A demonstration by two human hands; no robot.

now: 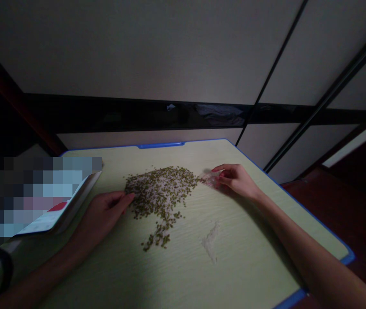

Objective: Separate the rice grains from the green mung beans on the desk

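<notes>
A loose pile of small green beans mixed with pale grains [160, 189] is spread over the middle of the table. My left hand [112, 204] rests at the pile's left edge with thumb and fingers pressed together; whether anything is between them is hidden. At the pile's right side, my right hand [237, 178] pinches a small clear plastic bag [211, 178] with reddish marks. The bag lies low over the table, its left end touching the edge of the pile. Nearer to me, a small separate patch of white grains [211, 241] lies apart from the beans.
The pale folding table [250, 262] has a blue rim and a blue handle [161, 145] at its far side. On the left stands a tilted, partly blurred tablet-like screen [41, 219]. Light cabinet panels [137, 51] with a dark band rise behind the table.
</notes>
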